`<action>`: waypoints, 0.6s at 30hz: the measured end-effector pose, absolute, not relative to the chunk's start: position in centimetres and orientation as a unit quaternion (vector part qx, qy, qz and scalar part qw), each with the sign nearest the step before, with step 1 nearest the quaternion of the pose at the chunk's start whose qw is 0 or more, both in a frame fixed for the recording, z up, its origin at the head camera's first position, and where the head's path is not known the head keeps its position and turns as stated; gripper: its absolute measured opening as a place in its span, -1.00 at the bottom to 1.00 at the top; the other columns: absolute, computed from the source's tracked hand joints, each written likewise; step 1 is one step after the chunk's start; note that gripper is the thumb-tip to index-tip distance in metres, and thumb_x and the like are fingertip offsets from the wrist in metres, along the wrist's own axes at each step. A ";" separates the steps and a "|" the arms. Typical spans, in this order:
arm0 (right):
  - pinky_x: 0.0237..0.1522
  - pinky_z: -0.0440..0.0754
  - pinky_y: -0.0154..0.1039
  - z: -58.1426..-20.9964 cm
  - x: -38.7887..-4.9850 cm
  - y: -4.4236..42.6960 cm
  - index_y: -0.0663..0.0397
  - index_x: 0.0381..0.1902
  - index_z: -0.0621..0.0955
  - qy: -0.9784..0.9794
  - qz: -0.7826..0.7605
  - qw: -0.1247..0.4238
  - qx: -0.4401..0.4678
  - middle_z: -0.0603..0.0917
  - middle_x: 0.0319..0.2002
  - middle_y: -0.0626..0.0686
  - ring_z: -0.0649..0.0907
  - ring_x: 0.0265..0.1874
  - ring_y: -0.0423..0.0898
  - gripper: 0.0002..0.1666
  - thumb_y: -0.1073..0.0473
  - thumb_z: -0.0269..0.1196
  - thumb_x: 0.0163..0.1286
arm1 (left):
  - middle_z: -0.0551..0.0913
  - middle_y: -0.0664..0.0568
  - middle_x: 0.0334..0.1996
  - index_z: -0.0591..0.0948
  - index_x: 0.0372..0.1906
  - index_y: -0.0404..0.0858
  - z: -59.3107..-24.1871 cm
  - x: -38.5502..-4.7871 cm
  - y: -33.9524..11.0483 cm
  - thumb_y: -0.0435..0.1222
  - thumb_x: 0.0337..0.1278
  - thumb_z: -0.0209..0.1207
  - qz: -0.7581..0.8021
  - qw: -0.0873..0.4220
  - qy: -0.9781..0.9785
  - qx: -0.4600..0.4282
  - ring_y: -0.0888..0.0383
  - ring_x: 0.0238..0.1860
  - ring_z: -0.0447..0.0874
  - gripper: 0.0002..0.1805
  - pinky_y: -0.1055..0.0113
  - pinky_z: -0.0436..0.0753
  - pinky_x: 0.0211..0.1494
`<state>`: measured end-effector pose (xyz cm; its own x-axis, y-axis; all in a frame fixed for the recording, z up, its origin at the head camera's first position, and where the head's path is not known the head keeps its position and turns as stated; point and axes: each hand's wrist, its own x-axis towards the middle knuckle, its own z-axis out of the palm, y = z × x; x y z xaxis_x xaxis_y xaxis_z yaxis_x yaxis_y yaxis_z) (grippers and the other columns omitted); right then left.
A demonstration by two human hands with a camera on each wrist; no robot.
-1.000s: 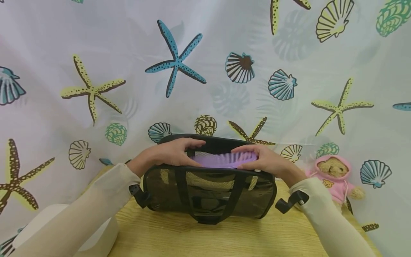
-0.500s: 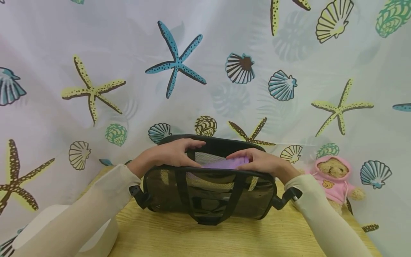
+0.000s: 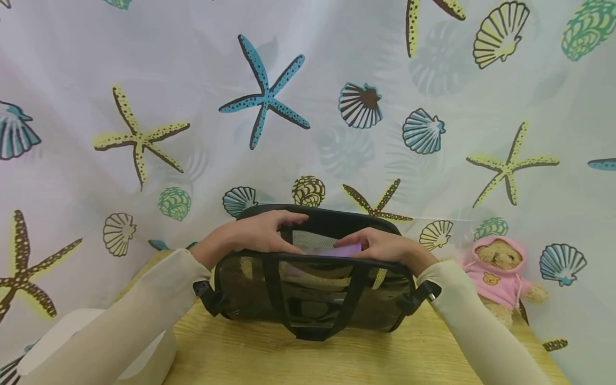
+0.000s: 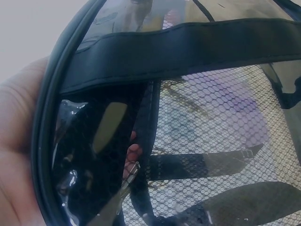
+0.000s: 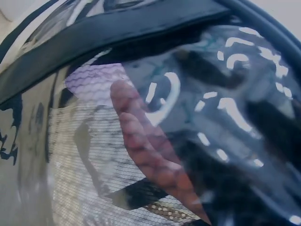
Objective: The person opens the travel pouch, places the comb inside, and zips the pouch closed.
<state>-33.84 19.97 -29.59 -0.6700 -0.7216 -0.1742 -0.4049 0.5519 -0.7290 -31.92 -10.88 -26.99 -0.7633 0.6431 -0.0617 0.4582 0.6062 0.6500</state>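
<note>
A black bag (image 3: 231, 291) with clear panels, mesh and a strap handle stands on the table, its top gaping. At the left end of the mouth my left hand (image 3: 257, 232) grips the bag, thumb along the front rim; some fingertips (image 4: 133, 154) show through the clear panel. My right hand (image 3: 385, 247) reaches in at the right and holds a purple comb (image 3: 344, 250) between thumb and fingers. Most of the comb is inside, its lower part hidden behind the front panel. The right wrist view shows the comb (image 5: 96, 84) beside the fingertips, seen through the panel.
A teddy bear in a pink hoodie (image 3: 500, 270) sits at the right end of the wooden table (image 3: 313, 363). A white container (image 3: 154, 353) is at lower left, partly behind the left sleeve. A seashell-patterned curtain (image 3: 192, 53) hangs close behind the bag.
The right hand has moved left and down into the bag with the comb, which now shows much less above the rim. The left hand has stayed in place.
</note>
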 end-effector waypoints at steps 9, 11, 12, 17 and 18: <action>-0.32 0.56 -0.35 -29.8 -34.2 19.6 0.29 0.49 0.40 0.841 -0.326 0.257 -0.348 0.79 -0.22 -0.02 0.56 -0.57 -0.25 -0.13 -0.15 0.31 0.44 | 0.14 -0.08 0.65 0.14 0.64 -0.16 -27.0 -31.8 -11.0 -0.05 0.23 0.41 0.317 0.144 0.883 0.314 -0.16 0.64 0.09 0.00 -0.19 0.25 0.60; -0.31 0.58 -0.35 -29.9 -34.3 19.6 0.30 0.49 0.39 0.839 -0.328 0.261 -0.348 0.79 -0.24 -0.02 0.59 -0.53 -0.25 -0.15 -0.11 0.31 0.45 | 0.14 -0.08 0.64 0.15 0.64 -0.16 -27.0 -31.8 -11.0 -0.05 0.23 0.41 0.315 0.142 0.884 0.314 -0.15 0.64 0.09 0.00 -0.19 0.25 0.60; -0.31 0.58 -0.36 -29.9 -34.3 19.6 0.31 0.49 0.39 0.838 -0.329 0.262 -0.348 0.79 -0.27 -0.03 0.60 -0.52 -0.25 -0.15 -0.11 0.31 0.45 | 0.14 -0.08 0.64 0.15 0.64 -0.16 -27.0 -31.8 -11.0 -0.05 0.23 0.41 0.314 0.142 0.885 0.313 -0.15 0.64 0.10 0.00 -0.19 0.26 0.59; -0.31 0.60 -0.38 -30.3 -34.7 19.6 0.38 0.47 0.38 0.831 -0.334 0.271 -0.353 0.76 -0.39 -0.13 0.62 -0.51 -0.29 -0.02 -0.23 0.34 0.40 | 0.15 -0.08 0.64 0.15 0.64 -0.17 -27.0 -31.8 -11.0 -0.03 0.24 0.40 0.315 0.143 0.884 0.313 -0.16 0.64 0.09 -0.01 -0.20 0.26 0.59; -0.31 0.60 -0.38 -30.4 -34.8 19.6 0.39 0.47 0.38 0.829 -0.334 0.273 -0.356 0.76 -0.40 -0.14 0.61 -0.51 -0.29 0.01 -0.27 0.34 0.39 | 0.15 -0.09 0.64 0.15 0.64 -0.17 -27.0 -31.8 -11.0 -0.03 0.24 0.39 0.315 0.143 0.884 0.313 -0.17 0.64 0.09 -0.01 -0.20 0.26 0.59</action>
<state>-34.78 19.59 -30.40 -0.5974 -0.7726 -0.2152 -0.4078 0.5236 -0.7480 -31.75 -11.04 -27.02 -0.7623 0.6448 -0.0559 0.4638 0.6045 0.6477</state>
